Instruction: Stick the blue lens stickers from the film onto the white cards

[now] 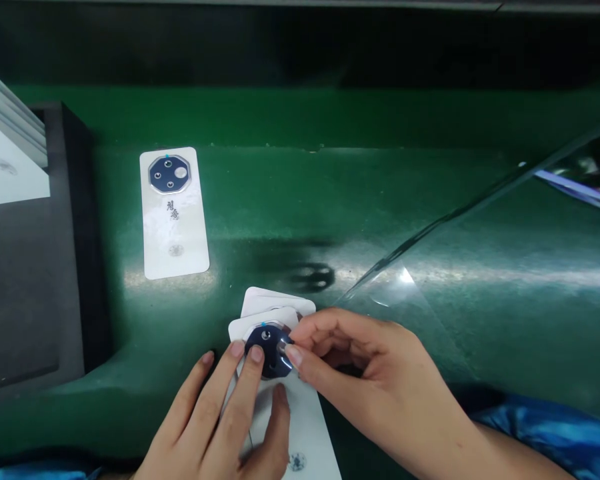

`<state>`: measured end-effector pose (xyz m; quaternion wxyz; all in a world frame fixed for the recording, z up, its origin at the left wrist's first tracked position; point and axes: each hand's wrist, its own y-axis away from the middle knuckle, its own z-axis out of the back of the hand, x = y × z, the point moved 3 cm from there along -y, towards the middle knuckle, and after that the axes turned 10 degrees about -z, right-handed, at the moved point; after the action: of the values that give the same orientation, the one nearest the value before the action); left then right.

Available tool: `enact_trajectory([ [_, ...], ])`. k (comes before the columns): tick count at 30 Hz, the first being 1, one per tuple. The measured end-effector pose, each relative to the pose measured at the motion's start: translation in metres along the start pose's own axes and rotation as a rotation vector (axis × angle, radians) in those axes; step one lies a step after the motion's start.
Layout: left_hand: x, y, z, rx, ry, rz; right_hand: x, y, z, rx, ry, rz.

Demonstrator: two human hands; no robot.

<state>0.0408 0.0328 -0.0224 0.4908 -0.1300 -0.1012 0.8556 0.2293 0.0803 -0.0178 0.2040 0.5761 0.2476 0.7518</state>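
Observation:
Two white phone back covers (300, 413) lie stacked at the near edge of the green work surface (330, 213). The top one carries a dark blue octagonal camera module (266, 347). My left hand (220, 420) lies on the cover with fingers stretched out, fingertips beside the module. My right hand (375, 380) is closed in a pinch at the module's right edge; what it pinches is too small to name. A clear plastic film (410, 287) rises from just behind my right hand toward the upper right.
A third white back cover (175, 220) with the same camera module lies flat farther back on the left. A dark grey foam tray (25, 267) stands at the left edge, with white sheets (5, 160) stacked in it. Blue sleeves show at the bottom right.

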Motion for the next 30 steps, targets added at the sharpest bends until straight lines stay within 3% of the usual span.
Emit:
enact_trajectory([
  [20,0.005,-0.001,0.001,0.036,-0.002,-0.065,0.000,-0.002,0.000,-0.027,0.022,0.118],
  [27,0.009,-0.005,0.003,0.040,0.009,-0.078,0.006,0.001,0.006,-0.148,0.369,0.317],
  [30,0.009,-0.005,0.003,0.028,0.040,-0.047,0.006,-0.002,0.011,-0.072,0.344,0.304],
])
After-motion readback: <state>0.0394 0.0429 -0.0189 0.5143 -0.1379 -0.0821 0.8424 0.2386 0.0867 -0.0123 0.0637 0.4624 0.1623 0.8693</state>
